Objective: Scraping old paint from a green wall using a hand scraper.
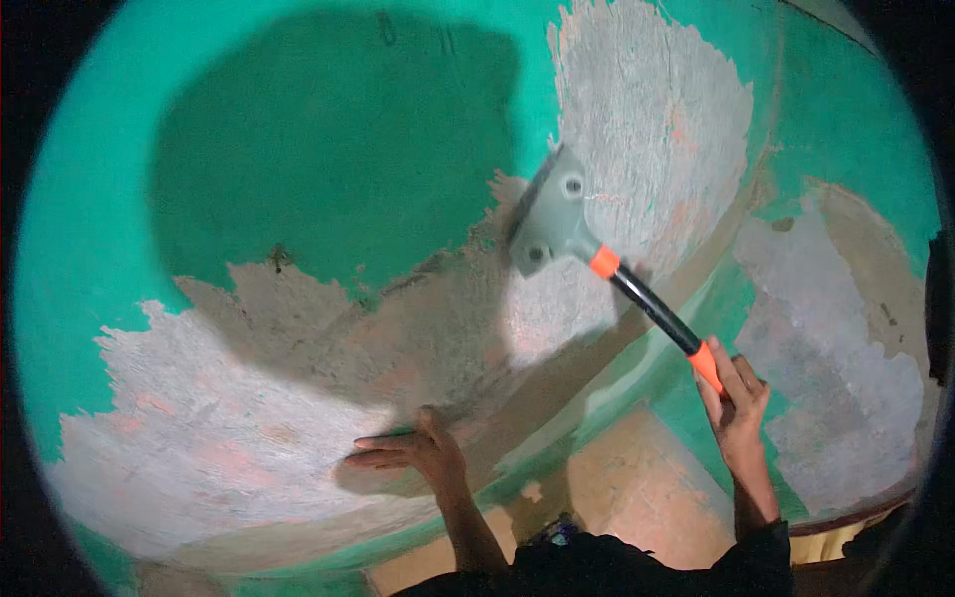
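A scraper with a wide grey head (552,213), a black shaft (656,308) and orange grip parts slants up and left across the wall. My right hand (735,395) is wrapped around its orange lower end. The scraper's blade edge lies by the ragged border between green paint (336,157) and a bare greyish wall patch (649,149). My left hand (429,451) holds nothing. Its fingers stretch left and its thumb points up, over the scraped lower wall surface (224,433). Whether its palm presses on the wall cannot be seen.
A large dark shadow falls across the green paint and the stripped area. On the right, another grey stripped patch (828,358) shows within green paint. A curved brownish band (559,380) runs below the scraped part. Dark clothing (619,567) fills the bottom edge.
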Motion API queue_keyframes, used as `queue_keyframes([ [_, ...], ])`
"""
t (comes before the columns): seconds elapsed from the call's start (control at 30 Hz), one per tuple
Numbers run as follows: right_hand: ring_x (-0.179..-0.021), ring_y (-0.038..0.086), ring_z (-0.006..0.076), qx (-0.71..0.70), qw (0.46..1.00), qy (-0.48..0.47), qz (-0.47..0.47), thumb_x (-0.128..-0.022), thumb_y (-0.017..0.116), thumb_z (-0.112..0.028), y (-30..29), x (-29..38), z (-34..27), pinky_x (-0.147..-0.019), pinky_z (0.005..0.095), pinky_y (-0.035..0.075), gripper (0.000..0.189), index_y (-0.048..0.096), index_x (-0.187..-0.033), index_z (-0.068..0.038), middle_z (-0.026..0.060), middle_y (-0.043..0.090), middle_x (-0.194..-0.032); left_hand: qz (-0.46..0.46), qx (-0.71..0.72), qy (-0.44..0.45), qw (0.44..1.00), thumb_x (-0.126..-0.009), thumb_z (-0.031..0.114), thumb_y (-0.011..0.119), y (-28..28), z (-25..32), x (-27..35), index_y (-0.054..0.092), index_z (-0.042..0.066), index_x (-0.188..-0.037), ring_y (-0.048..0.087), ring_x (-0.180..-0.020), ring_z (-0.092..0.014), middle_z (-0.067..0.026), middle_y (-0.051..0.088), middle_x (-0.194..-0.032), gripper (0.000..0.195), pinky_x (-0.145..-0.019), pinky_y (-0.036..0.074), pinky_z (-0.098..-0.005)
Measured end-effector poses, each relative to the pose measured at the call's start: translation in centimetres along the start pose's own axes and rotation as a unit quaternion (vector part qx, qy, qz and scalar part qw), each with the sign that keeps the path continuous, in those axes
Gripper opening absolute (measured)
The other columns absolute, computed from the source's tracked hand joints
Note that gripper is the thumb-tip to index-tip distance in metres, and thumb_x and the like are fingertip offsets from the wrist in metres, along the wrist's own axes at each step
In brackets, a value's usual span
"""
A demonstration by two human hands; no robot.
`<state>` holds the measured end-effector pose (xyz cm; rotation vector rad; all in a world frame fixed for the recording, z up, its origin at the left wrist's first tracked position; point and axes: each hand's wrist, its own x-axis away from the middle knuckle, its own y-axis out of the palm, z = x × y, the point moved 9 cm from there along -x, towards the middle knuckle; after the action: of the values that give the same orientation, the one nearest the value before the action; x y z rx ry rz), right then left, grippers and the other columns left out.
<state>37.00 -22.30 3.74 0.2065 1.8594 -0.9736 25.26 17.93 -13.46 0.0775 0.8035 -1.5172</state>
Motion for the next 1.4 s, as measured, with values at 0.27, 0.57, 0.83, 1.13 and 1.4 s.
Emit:
queue_keyframes([
  [0.27,-0.053,0.047,0.0175,0.005,1.0,0.023,0.006,-0.074,0.079,-0.001,-1.0,0.3,-1.6,-0.048,0.0283,0.042,0.056,0.062,-0.127,-0.006,0.0088,0.053,-0.071,-0.017,0.029,-0.013,0.999,-0.093,0.062,0.046,1.4,0.2,-0.4,-0.026,0.0,-0.146,-0.029,-0.137,-0.054,-0.0399,-0.034,-0.143,0.109,-0.107,-0.011,-0.0671],
  [0.57,-0.054,0.045,0.0153,-0.043,0.998,0.051,0.01,-0.079,0.076,-0.001,-0.4,-0.4,-3.7,-0.049,0.0268,0.039,0.055,0.06,-0.131,-0.005,0.0092,0.052,-0.069,0.012,-0.03,0.009,0.999,-0.09,0.066,0.048,0.0,0.3,-0.3,-0.025,-0.001,-0.146,-0.025,-0.138,-0.055,-0.04,-0.032,-0.144,0.114,-0.107,-0.005,-0.0687],
  [0.83,-0.054,0.046,0.0163,-0.072,0.991,0.106,0.025,-0.081,0.074,0.0,0.2,1.0,-5.1,-0.049,0.0275,0.04,0.053,0.059,-0.131,-0.005,0.0096,0.051,-0.069,-0.018,-0.01,-0.01,1.0,-0.091,0.065,0.048,0.6,-0.2,0.0,-0.026,-0.002,-0.145,-0.028,-0.137,-0.053,-0.0397,-0.034,-0.143,0.114,-0.107,-0.013,-0.0662],
  [1.13,-0.056,0.049,0.0165,-0.057,0.988,0.14,-0.011,-0.082,0.073,-0.001,-0.6,1.5,-4.3,-0.051,0.0285,0.042,0.053,0.059,-0.133,-0.007,0.0113,0.055,-0.071,-0.024,0.013,-0.054,0.998,-0.092,0.066,0.043,0.5,0.5,-0.1,-0.026,0.005,-0.148,-0.029,-0.14,-0.047,-0.0322,-0.034,-0.148,0.108,-0.11,-0.012,-0.0638],
  [1.4,-0.055,0.046,0.0187,-0.069,0.987,0.141,0.021,-0.082,0.073,-0.002,-1.4,0.0,-5.2,-0.05,0.03,0.041,0.052,0.059,-0.132,-0.007,0.0124,0.053,-0.069,-0.028,-0.016,-0.021,0.999,-0.092,0.067,0.043,1.2,-0.5,0.0,-0.026,0.0,-0.146,-0.029,-0.138,-0.052,-0.0368,-0.035,-0.145,0.11,-0.109,-0.005,-0.0681],
])
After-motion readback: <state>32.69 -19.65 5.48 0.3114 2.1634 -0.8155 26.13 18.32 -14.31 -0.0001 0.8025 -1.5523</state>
